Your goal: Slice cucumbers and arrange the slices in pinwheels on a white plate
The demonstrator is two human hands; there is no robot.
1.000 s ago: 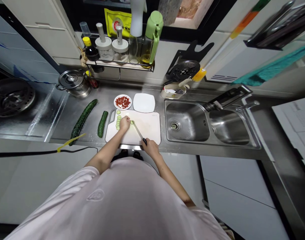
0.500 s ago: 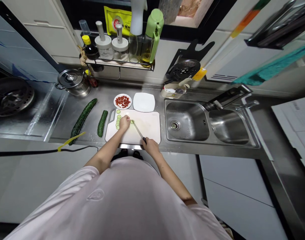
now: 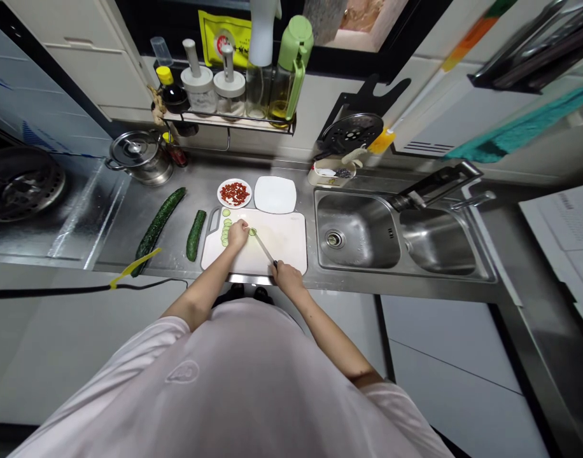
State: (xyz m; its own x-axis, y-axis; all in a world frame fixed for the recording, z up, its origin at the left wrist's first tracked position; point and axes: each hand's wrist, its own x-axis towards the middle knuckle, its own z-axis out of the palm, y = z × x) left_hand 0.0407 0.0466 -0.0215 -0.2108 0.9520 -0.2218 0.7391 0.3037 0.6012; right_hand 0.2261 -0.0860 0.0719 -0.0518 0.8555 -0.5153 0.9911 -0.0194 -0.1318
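My right hand (image 3: 288, 277) is wrapped round the dark handle of a kitchen knife (image 3: 265, 247), whose blade points up and left over the white cutting board (image 3: 282, 238). At the blade's tip lies a cucumber slice (image 3: 252, 232). Close to that slice, the fingers of my left hand (image 3: 237, 235) are pinched together; what they hold, if anything, is too small to make out. Several cucumber slices (image 3: 225, 234) lie in an overlapping row left of my left hand, partly covered by it. A cut cucumber piece (image 3: 196, 235) rests on the counter beside the board.
A long whole cucumber (image 3: 158, 222) lies further left. Behind the board stand a plate of chopped red pieces (image 3: 235, 193) and a white square plate (image 3: 275, 194). To the right is a double sink (image 3: 358, 232); a lidded pot (image 3: 139, 158) is back left.
My right hand and the knife have shifted very slightly, and my right elbow has moved a little outward. My left hand stays in the same place.
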